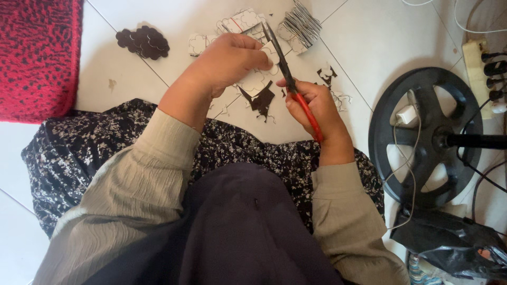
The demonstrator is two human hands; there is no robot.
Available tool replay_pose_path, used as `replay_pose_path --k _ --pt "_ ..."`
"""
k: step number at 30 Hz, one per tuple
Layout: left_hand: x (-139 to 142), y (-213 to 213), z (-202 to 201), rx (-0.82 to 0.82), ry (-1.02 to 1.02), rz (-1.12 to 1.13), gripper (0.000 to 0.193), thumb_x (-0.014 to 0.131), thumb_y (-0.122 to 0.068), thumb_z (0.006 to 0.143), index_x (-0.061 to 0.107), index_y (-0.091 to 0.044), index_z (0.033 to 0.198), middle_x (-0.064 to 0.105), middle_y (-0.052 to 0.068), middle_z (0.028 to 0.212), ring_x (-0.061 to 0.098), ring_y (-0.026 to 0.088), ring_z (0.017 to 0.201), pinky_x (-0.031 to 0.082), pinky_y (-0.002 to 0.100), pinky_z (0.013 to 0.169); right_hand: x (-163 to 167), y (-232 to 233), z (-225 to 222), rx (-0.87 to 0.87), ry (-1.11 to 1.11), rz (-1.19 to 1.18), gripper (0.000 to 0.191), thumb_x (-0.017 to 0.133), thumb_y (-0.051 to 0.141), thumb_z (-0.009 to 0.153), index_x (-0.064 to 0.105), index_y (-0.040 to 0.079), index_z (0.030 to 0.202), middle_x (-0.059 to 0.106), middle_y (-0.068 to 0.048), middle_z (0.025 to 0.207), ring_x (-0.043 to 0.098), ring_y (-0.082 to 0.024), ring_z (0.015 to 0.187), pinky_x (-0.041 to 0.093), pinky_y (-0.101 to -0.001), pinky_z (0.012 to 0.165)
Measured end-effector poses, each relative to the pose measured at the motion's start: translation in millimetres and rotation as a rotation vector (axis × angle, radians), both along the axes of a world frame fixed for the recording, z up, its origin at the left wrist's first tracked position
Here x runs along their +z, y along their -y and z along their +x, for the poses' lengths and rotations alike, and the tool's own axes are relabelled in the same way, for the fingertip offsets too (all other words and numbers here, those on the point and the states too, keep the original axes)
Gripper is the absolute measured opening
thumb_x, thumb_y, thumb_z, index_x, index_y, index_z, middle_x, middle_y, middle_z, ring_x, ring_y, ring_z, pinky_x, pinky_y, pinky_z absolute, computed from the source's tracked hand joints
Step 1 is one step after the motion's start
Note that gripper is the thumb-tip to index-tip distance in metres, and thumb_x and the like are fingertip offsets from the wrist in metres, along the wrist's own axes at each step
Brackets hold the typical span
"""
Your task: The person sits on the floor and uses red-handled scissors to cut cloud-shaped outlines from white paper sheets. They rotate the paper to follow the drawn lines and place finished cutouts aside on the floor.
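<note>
The white cloud-shaped cutout (260, 80) sits pinched in my left hand (232, 58), held just above the floor (369, 37) in front of my knees. A dark, jagged strip of offcut (262, 100) hangs from its lower edge. My left fingers are curled closed around the piece, thumb side toward the blades.

My right hand (311, 108) is wrapped shut around the red handles of the scissors (288, 68). The dark blades point away from me and up, crossing the right edge of the cutout, with their tips reaching the loose shapes beyond. I cannot tell how far apart the blades stand.

On the white tiles just past my hands lies a scatter of white outlined cutouts (237, 24), and beside them to the right a fanned stack of thin cards (300, 24) seen edge-on. Small dark and pale scraps (330, 76) lie near my right hand. Farther left, well apart, is a small pile of dark brown scalloped shapes (143, 42).

My lap is covered by a dark floral cloth (79, 142), and my sleeves are pale grey-green. A red patterned rug (37, 53) fills the upper left corner. On my right stands a round black fan base (425, 134) with a white charger and cables draped over it, a power strip (478, 66) beyond it, and a black plastic bag (454, 243) below.
</note>
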State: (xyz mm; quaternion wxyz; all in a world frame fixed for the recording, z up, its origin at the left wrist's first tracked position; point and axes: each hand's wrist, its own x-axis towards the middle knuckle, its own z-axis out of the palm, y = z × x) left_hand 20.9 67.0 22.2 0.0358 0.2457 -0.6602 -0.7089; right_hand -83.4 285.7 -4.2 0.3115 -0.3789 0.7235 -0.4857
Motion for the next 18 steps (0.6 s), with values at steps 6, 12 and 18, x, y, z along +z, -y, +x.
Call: replay_pose_path --k 6,12,18 --pt "-13.3 -16.9 0.7 0.039 -0.145 0.313 0.028 0.069 -0.022 0.083 0.076 -0.003 0.102 0.074 0.006 0.087 0.064 0.012 0.07 0.046 0.028 0.059 0.3 -19.7 3.5 -0.03 0.034 -0.03 0.032 0.06 0.0 0.097 0.068 -0.001 0.127 0.059 0.003 0.085 0.049 -0.001 0.068 0.04 -0.0172 0.06" --pt "-29.8 -40.6 -0.3 -0.119 -0.656 1.031 0.047 0.054 -0.027 0.092 0.065 -0.001 0.13 0.073 0.011 0.119 0.068 0.02 0.105 0.053 0.033 0.089 -9.9 -8.8 14.0 -0.309 0.245 -0.152 0.037 0.056 0.0 0.091 0.064 -0.002 0.127 0.056 0.003 0.078 0.047 -0.003 0.053 0.035 -0.0197 0.042" --pt "-31.0 -66.2 -32.7 0.026 -0.567 0.652 0.036 0.071 -0.018 0.092 0.064 -0.008 0.127 0.07 0.003 0.121 0.058 0.016 0.106 0.043 0.032 0.086 7.4 8.6 0.1 -0.409 0.205 -0.26 0.016 0.057 0.002 0.098 0.062 -0.009 0.108 0.053 -0.001 0.067 0.044 -0.007 0.049 0.035 -0.0237 0.041"
